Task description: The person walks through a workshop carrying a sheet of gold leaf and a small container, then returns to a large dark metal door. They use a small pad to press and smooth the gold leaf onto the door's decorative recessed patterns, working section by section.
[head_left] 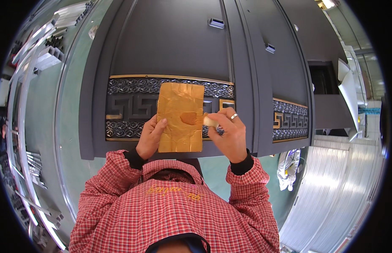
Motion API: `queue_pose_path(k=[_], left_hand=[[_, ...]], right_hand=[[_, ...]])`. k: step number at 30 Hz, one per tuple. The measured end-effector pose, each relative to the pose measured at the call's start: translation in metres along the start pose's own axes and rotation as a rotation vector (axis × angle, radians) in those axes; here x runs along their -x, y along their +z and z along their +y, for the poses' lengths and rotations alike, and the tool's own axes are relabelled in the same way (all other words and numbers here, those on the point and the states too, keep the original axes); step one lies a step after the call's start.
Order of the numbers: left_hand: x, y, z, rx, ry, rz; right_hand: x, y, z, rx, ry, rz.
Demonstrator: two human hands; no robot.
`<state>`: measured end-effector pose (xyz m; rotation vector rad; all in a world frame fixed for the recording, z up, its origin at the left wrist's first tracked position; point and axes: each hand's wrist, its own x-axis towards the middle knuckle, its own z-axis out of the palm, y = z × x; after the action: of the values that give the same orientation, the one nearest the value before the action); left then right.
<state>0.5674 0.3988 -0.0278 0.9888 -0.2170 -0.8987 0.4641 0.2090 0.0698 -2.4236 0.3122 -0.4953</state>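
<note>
My left hand [150, 135] grips the left edge of a flat rectangular board covered in gold foil [175, 97], its thumb on the face. A darker orange-brown patch [189, 118] marks the board's middle. In my right hand [229, 131], fingers closed, is a small pale piece [209, 121] that looks like sponge, at the board's right edge. Whether it touches the board I cannot tell. Behind the board lies a dark grey panel [170, 46] with a raised ornamental band. Part of the band's key pattern [227, 104] is gold; other parts are dark. The board hides the band's centre.
A second dark panel [284, 71] with a similar band adjoins on the right. Small rectangular fittings [216, 23] sit on the panels. Metal profiles [50, 58] lie on the left. At right are ribbed translucent sheets [327, 181] and a crumpled white plastic bag [288, 168].
</note>
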Motion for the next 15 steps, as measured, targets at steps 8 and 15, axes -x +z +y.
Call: queue_pose_path(k=[8,15], left_hand=[[0.014,0.018,-0.009,0.099,0.090,0.248],[0.039,0.029,-0.019,0.095,0.210,0.429]], right_hand=[[-0.003,-0.022,0.086,-0.094,0.086,0.022],[0.017,0.039,0.214,-0.093,0.199,-0.066]])
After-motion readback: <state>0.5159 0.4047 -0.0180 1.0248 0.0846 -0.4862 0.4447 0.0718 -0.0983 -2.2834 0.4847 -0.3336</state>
